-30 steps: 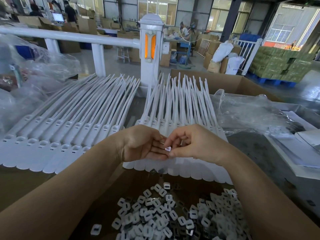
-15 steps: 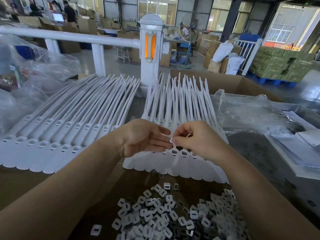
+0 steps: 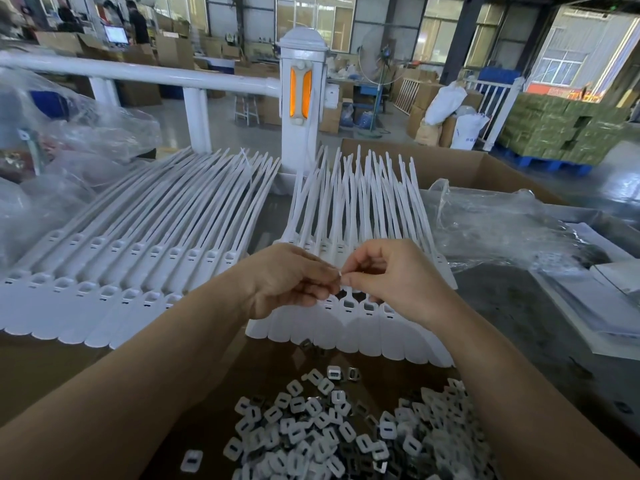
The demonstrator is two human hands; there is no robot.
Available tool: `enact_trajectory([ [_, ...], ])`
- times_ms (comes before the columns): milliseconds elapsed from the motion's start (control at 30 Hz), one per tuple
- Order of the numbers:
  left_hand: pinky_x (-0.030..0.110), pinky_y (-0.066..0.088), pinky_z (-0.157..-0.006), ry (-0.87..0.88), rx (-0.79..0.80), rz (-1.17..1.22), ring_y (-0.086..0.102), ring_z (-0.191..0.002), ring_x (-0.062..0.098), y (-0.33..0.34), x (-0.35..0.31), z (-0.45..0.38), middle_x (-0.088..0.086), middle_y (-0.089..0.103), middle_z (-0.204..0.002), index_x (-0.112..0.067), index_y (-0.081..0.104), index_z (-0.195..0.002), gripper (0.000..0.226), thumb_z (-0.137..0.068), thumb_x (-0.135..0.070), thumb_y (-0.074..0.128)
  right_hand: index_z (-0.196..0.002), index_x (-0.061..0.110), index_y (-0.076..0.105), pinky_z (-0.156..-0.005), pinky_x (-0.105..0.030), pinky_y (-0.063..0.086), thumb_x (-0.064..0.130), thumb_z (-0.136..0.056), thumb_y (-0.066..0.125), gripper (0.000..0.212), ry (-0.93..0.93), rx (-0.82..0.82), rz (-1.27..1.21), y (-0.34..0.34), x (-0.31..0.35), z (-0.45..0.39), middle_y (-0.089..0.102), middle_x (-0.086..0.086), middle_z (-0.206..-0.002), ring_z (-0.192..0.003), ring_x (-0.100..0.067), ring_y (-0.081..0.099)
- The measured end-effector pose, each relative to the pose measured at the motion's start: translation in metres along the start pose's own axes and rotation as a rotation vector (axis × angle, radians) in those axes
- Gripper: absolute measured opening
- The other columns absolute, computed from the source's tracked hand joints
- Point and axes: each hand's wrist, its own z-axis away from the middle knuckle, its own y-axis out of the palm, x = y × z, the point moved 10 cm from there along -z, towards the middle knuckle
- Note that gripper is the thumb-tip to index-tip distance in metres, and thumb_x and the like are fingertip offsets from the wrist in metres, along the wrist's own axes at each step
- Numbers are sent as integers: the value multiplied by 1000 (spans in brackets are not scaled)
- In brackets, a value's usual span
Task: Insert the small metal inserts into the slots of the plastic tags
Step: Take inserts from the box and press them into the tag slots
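Right hand [image 3: 388, 282] pinches a small insert [image 3: 340, 274] against the left hand [image 3: 294, 282], which curls loosely beside it, apparently steadying, lining it up over the tags [image 3: 349, 306] below.

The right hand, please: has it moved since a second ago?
Yes. The right hand moved up the right-hand row of tags, uncovering slots it previously hid.

No text, label, brand or number is legible on anything in view.
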Motion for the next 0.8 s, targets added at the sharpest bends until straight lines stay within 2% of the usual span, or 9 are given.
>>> enact_trajectory([
  [233,18,54,-56,24,19,8,65,-60,10,0,-5,1,10,72,-79,5,71,-100,20,-87,-9,71,-79,25,72,-59,-18,55,12,-83,78,15,-37,20,46,2,5,-1,73,10,-76,-68,-7,69],
  [400,18,54,-56,65,7,13,63,-60,11,0,-9,2,9,72,-77,2,72,-94,12,-86,-8,71,-84,22,70,-52,-17,49,12,-90,69,11,49,-13,-82,-5,-6,-2,71,9,-69,-56,-3,63],
  [567,17,53,-56,102,-29,-27,63,-60,9,1,-11,2,8,73,-76,-3,72,-90,6,-89,-8,69,-86,20,71,-53,-20,51,16,-91,70,6,109,26,-117,0,-12,-2,71,3,-70,-62,-8,64],
  [667,16,51,-56,137,-69,-140,63,-61,8,-2,-12,2,5,74,-75,-5,74,-91,6,-88,-10,70,-84,20,72,-49,-19,47,16,-90,70,8,159,33,-107,3,-18,-1,68,4,-65,-56,-6,60],
  [800,6,44,-52,256,-235,-541,63,-61,-3,-11,-21,2,-13,72,-73,-25,74,-84,6,-86,-19,74,-85,20,72,-51,-19,44,23,-90,71,6,296,32,-2,3,-37,2,66,9,-60,-50,2,57],
])
